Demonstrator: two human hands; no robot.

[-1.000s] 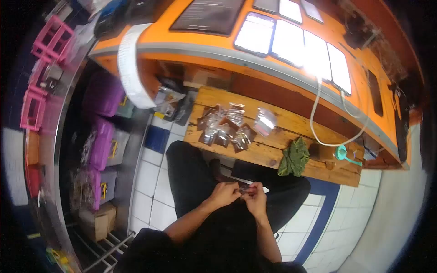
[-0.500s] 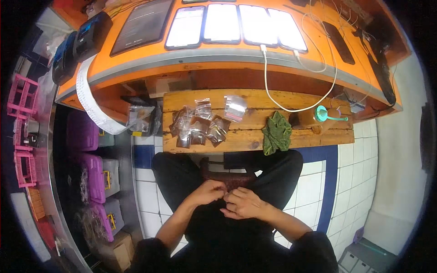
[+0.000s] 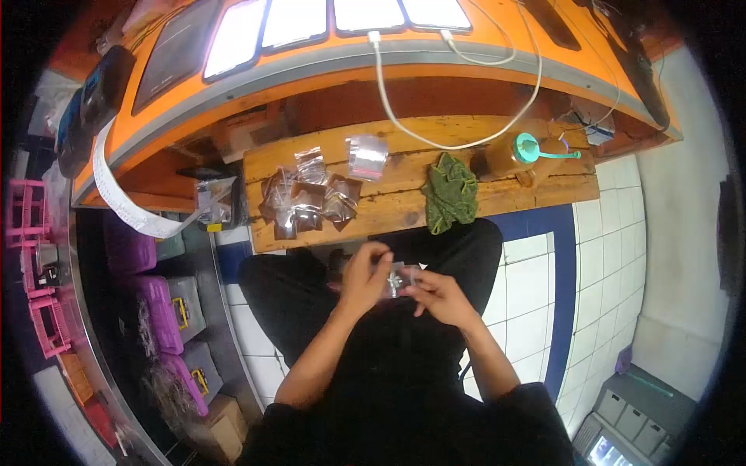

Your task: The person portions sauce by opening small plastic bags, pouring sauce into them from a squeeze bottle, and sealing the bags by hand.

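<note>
A small clear plastic bag (image 3: 395,283) sits between my two hands, over my lap. My left hand (image 3: 364,277) is closed at the bag's left side, its fingers partly hiding it. The fingertips of my right hand (image 3: 440,297) pinch the right edge. Just beyond, on the wooden bench, lies a pile of small clear sachets with dark brown contents (image 3: 307,203). Beside that pile is a flat stack of clear plastic bags (image 3: 367,158). A crumpled green cloth (image 3: 451,196) lies farther right, near the bench's front edge.
A bottle with a teal cap (image 3: 526,147) stands on the right of the wooden bench (image 3: 388,210). Above it, an orange counter (image 3: 175,97) holds several lit phones (image 3: 295,22). A white cable (image 3: 396,116) loops down. Purple-lidded boxes (image 3: 159,311) fill the left shelf.
My hands have risen toward the bench and moved slightly apart, bringing the clear bag into view. The camera view has shifted, so the bench and counter appear higher and farther left.
</note>
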